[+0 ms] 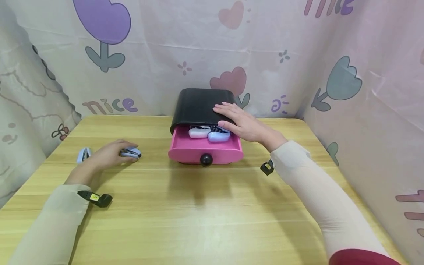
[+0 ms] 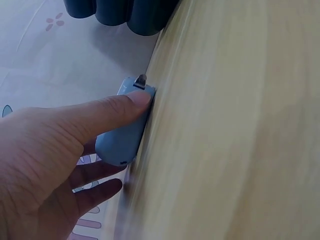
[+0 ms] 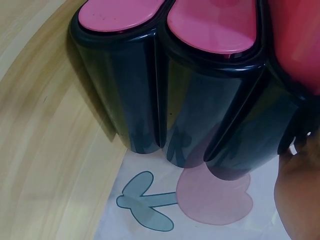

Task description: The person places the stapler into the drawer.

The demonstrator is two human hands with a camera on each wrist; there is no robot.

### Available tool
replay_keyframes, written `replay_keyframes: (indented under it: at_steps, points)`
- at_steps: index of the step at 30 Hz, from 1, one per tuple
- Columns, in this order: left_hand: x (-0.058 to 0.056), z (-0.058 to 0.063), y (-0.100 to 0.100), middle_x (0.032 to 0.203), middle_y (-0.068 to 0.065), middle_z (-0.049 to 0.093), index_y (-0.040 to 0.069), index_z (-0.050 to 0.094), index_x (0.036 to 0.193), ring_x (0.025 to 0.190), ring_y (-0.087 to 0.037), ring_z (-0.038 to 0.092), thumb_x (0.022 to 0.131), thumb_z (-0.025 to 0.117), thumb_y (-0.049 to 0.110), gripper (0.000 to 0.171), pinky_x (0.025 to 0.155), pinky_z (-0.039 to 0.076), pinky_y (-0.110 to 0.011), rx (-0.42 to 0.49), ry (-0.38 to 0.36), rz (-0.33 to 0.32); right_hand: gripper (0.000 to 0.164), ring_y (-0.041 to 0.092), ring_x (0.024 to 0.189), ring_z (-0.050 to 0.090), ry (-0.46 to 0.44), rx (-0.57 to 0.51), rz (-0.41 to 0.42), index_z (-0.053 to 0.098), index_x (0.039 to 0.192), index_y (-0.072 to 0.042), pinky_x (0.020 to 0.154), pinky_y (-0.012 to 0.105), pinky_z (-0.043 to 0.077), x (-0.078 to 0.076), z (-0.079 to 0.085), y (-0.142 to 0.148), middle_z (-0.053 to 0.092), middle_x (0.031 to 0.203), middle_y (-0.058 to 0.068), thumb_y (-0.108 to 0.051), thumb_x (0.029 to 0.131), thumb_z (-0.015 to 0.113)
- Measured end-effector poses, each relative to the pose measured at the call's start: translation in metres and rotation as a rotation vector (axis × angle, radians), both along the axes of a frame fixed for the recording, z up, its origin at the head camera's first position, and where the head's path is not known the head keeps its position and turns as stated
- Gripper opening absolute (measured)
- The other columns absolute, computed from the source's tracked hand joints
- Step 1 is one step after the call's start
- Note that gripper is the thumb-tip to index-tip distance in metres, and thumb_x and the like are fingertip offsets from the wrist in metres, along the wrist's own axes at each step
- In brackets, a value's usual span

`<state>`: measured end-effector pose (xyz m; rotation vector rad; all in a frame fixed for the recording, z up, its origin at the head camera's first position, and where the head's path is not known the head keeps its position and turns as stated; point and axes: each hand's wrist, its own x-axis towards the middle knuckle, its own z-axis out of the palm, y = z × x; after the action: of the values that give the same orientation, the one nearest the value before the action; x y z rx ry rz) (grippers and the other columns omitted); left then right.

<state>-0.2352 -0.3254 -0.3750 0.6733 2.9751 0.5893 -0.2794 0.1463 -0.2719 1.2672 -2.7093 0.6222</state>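
My left hand (image 1: 112,154) pinches a small light-blue stapler (image 1: 131,152) between thumb and fingers, low over the table. In the left wrist view the thumb lies along one side of the stapler (image 2: 122,135), and its metal end sticks out past the thumb tip. Farther left is a second light-blue stapler (image 1: 84,155). On top of a black drawer unit (image 1: 202,105) rests my right hand (image 1: 246,125), fingers straight. The unit's pink top drawer (image 1: 185,155) is pulled out. Inside it are a whitish-pink stapler (image 1: 199,132) and a blue one (image 1: 219,136).
A round black knob (image 1: 206,159) sits on the drawer's front. The right wrist view shows closed pink drawers (image 3: 212,25) in the unit's lower tiers. Behind and beside the wooden table (image 1: 205,221) hangs a printed curtain (image 1: 159,66).
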Motion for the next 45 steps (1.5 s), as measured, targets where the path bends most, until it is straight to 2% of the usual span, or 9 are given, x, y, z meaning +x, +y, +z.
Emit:
replay_keyframes:
  at_steps: [10,14,26,34,39,45]
  points:
    - [0.0,0.0,0.002,0.112,-0.015,0.066,0.006,0.063,0.122,0.102,-0.035,0.061,0.087,0.073,0.042,0.051,0.089,0.047,-0.057,0.004,-0.01,0.044,0.055,0.012,0.148,0.011,0.002,-0.016,0.006,0.039,0.152,-0.021,0.12,0.038,0.006,-0.002,-0.001,0.0,0.031,0.157,-0.005,-0.044,0.102,0.047]
    - [-0.001,0.002,0.004,0.108,-0.011,0.068,0.009,0.063,0.122,0.099,-0.033,0.063,0.088,0.071,0.046,0.051,0.086,0.048,-0.056,-0.002,-0.016,0.056,0.055,0.013,0.148,0.011,0.009,-0.014,0.01,0.039,0.152,-0.021,0.12,0.038,0.006,-0.003,-0.001,0.0,0.031,0.157,-0.004,-0.043,0.102,0.047]
    - [0.001,0.011,0.008,0.109,-0.014,0.068,0.007,0.064,0.122,0.097,-0.034,0.063,0.088,0.071,0.045,0.052,0.084,0.049,-0.057,0.007,0.077,0.057,0.055,0.015,0.148,0.013,0.026,-0.016,0.021,0.039,0.151,-0.02,0.12,0.037,0.006,-0.003,-0.001,0.001,0.032,0.157,-0.003,-0.042,0.102,0.047]
    - [0.008,0.025,0.018,0.12,-0.02,0.062,0.003,0.06,0.125,0.106,-0.037,0.058,0.088,0.072,0.044,0.056,0.089,0.045,-0.058,0.046,0.08,0.087,0.055,0.015,0.148,0.013,0.028,-0.017,0.018,0.039,0.151,-0.02,0.12,0.037,0.005,-0.003,-0.001,0.002,0.032,0.157,-0.003,-0.043,0.102,0.047]
    - [0.012,0.036,0.027,0.118,-0.019,0.062,0.003,0.061,0.122,0.104,-0.036,0.058,0.088,0.072,0.043,0.054,0.087,0.046,-0.056,0.077,0.14,0.07,0.056,0.012,0.148,0.011,0.004,-0.009,-0.001,0.038,0.152,-0.022,0.12,0.038,0.006,-0.002,0.0,0.001,0.031,0.157,-0.005,-0.045,0.102,0.047]
    - [0.017,0.049,0.037,0.117,-0.018,0.062,0.004,0.064,0.12,0.1,-0.033,0.058,0.088,0.073,0.039,0.048,0.083,0.046,-0.052,0.117,0.207,0.086,0.057,0.01,0.148,0.01,-0.017,-0.002,-0.01,0.038,0.152,-0.024,0.12,0.039,0.006,-0.001,0.002,0.001,0.03,0.158,-0.007,-0.048,0.101,0.046]
